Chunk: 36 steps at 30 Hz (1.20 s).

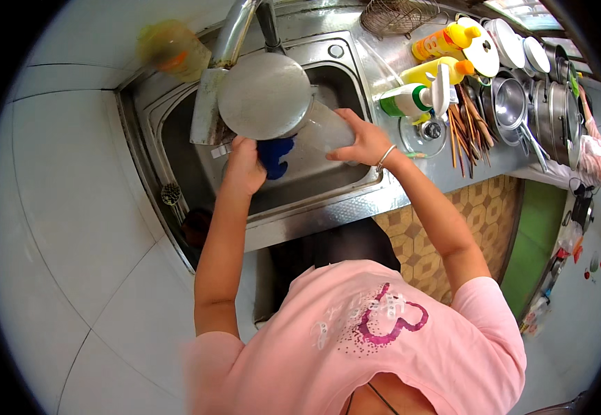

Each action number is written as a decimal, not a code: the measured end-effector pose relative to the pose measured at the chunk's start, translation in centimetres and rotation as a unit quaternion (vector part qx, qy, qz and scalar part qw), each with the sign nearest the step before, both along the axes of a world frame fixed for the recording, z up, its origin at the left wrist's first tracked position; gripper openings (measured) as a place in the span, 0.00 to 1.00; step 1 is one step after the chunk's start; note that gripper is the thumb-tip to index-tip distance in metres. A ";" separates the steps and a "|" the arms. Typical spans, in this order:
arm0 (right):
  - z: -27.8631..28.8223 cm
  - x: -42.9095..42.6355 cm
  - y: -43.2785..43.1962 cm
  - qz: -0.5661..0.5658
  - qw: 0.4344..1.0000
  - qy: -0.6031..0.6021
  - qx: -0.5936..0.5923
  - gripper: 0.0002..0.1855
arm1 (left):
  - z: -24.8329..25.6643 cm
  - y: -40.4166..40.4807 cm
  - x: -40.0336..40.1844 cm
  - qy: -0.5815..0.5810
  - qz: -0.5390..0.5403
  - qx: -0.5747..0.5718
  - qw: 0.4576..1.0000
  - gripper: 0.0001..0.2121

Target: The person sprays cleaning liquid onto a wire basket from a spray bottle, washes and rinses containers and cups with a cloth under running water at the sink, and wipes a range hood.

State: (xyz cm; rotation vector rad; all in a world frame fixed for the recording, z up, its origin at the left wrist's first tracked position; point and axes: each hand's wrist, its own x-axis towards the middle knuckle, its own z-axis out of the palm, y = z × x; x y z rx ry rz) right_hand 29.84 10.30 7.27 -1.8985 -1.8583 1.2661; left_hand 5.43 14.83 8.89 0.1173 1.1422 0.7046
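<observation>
My right hand grips a translucent container tilted over the stainless steel sink. To its left, my left hand is closed beside a dark blue cloth and appears to hold it. A white tag-like piece sticks out by the left fingers. Above both hands a metal tap hangs over the basin. A large round grey disc by the tap's end covers part of the container and the left fingertips.
Right of the basin stand a spray bottle, yellow bottles, wooden chopsticks, a glass lid and stacked metal pots. A wire basket lies behind. A tiled wall borders the left, with a scourer on the rim.
</observation>
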 end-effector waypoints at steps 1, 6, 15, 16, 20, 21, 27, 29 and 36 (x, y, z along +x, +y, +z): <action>-0.7 -0.3 -0.2 -0.042 0.995 0.083 -0.038 0.42 | -0.8 -0.7 0.4 0.021 -0.022 0.128 0.991 0.16; -1.5 -3.4 -1.8 -0.184 0.901 0.357 -0.162 0.41 | -0.9 -2.1 3.6 0.371 -0.235 0.576 0.690 0.14; -3.9 -5.2 -0.8 -0.385 0.740 0.489 -0.255 0.31 | -4.1 -6.1 6.2 0.388 -0.148 0.540 0.732 0.08; -3.8 -5.3 -1.0 -0.369 0.752 0.482 -0.257 0.31 | -4.3 -5.2 6.1 0.402 -0.148 0.538 0.726 0.08; -1.0 -6.9 -1.9 -0.340 0.701 0.549 -0.303 0.35 | -5.5 -0.9 5.7 0.231 0.015 0.281 0.931 0.10; -1.2 -7.2 -1.8 -0.370 0.690 0.558 -0.273 0.34 | -4.7 -0.9 6.1 0.307 -0.017 0.385 0.870 0.10; -2.6 -5.4 0.4 -0.406 0.648 0.603 -0.226 0.25 | -2.6 -6.1 6.2 0.395 -0.168 0.568 0.702 0.08; -3.1 -5.4 0.4 -0.403 0.657 0.597 -0.224 0.24 | -2.6 -6.1 6.0 0.400 -0.176 0.577 0.690 0.08; -1.4 -6.2 -2.2 -0.330 0.668 0.614 -0.262 0.30 | -6.0 -1.9 5.6 0.315 0.043 0.335 0.887 0.18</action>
